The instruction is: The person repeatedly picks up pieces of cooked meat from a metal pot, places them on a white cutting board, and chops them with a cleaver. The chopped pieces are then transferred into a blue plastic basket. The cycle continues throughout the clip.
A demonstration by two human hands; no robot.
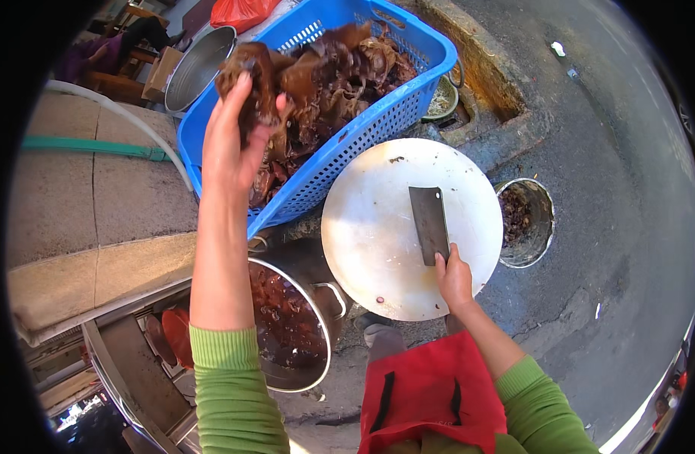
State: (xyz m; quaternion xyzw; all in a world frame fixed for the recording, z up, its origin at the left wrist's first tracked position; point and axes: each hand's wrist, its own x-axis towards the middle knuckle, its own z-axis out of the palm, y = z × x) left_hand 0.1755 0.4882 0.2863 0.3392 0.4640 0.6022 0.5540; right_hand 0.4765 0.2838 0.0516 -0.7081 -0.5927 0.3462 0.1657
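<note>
My left hand [234,136] grips a dark brown, glossy piece of meat [256,82] above the left part of a blue plastic basket [330,170]. Heaped in that basket are more brown meat pieces [347,79], blurred in places. My right hand [456,278] is closed around the handle of a cleaver [429,224], whose dark blade is over a round white chopping board [364,227]. A few small scraps dot the board. Most of the cleaver's handle is hidden by my fingers.
Left of the board stands a large metal pot [329,340] with meat in dark liquid. A metal bucket [543,249] holding scraps is at the right. Behind the basket are a metal basin [183,79] and a red plastic bag [242,14]. A hose [126,116] crosses the ledge; a person [106,51] sits beyond.
</note>
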